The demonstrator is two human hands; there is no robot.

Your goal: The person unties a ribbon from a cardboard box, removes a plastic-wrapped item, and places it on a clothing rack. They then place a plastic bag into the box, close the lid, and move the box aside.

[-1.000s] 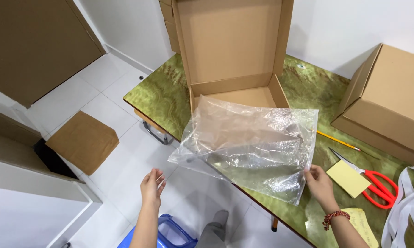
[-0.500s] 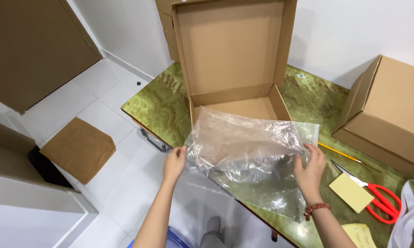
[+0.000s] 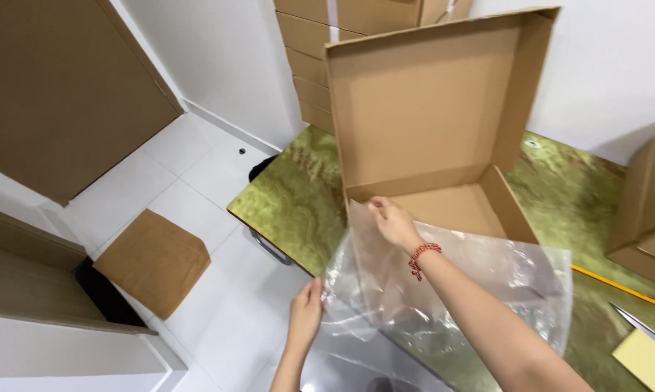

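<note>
Single head view, looking steeply down, near hands, over green table [image 3: 298,210] edge and floor [image 3: 197,181]

Right hand: the right hand [image 3: 394,222], with a red bead bracelet at the wrist, has left the near right edge of the clear, crinkled plastic bag [image 3: 480,290] and reached across to its far left corner, at the front wall of the open brown cardboard box [image 3: 443,145].
Left hand: the left hand [image 3: 305,313] has risen from below the tabletop edge to the bag's near left edge.
Bag: pulled flatter, nearer the box.
View: swung left; the red scissors are out of sight.
</note>
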